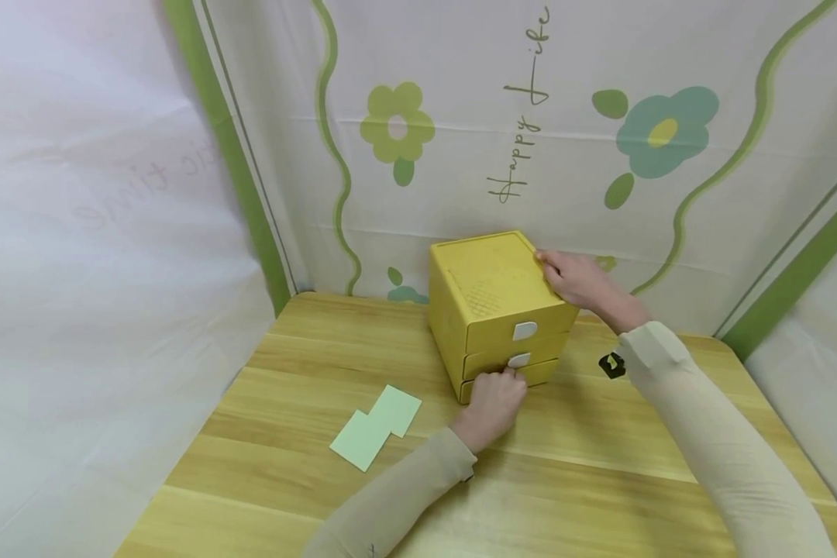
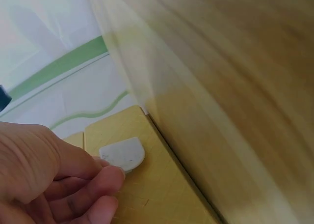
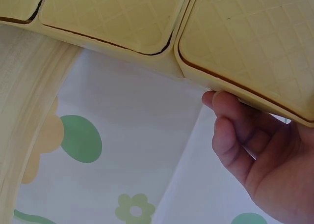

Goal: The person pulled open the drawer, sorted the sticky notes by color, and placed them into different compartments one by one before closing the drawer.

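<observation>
Opening is apparently being attempted, a cubic yellow plastic drawer-box [image 1: 498, 298] at twelve o'clock being gripped by the right hand [image 1: 580, 280], its white rounded tab [image 2: 123, 153] pinched by the left hand [image 1: 494, 404], outward pull likely being needed.

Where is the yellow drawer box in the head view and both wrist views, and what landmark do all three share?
Head: the yellow drawer box sits slightly right of and below centre.
Left wrist: the yellow drawer box is at bottom centre, by the left hand.
Right wrist: the yellow drawer box spans the top edge.
Shared landmark: the white printed cloth.
</observation>
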Tool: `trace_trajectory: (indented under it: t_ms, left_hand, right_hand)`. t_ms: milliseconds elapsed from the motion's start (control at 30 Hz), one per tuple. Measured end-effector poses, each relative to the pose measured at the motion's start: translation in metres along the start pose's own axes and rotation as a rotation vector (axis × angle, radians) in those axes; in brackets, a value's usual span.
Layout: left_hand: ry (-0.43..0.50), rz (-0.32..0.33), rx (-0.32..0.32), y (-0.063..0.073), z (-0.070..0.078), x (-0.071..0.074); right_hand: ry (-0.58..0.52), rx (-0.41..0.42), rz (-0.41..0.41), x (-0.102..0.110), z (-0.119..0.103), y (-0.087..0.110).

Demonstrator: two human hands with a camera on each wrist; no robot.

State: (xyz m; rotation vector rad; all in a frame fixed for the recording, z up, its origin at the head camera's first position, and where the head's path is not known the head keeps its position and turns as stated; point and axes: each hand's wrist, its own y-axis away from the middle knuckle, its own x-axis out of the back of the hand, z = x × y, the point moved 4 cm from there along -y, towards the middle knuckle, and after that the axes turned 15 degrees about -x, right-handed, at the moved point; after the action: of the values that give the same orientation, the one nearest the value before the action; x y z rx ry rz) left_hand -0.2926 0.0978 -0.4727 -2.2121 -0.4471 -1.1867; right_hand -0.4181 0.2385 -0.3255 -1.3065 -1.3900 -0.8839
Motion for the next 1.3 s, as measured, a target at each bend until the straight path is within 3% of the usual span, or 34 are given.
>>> trace_trajectory:
  t_ms: [300, 667, 1300]
  left_hand:
    - [0.006, -0.003, 0.013, 0.003, 0.002, 0.006]
    - [0.046, -0.064, -0.001, 0.003, 0.008, 0.004]
    - [0.042, -0.059, -0.032, 0.005, 0.017, 0.004]
  right_hand:
    - [-0.007, -0.002, -0.022, 0.0, -0.001, 0.0]
    - [-0.005, -0.018, -0.022, 0.001, 0.002, -0.002]
    - [-0.009, 0.001, 0.008, 0.0, 0.001, 0.001]
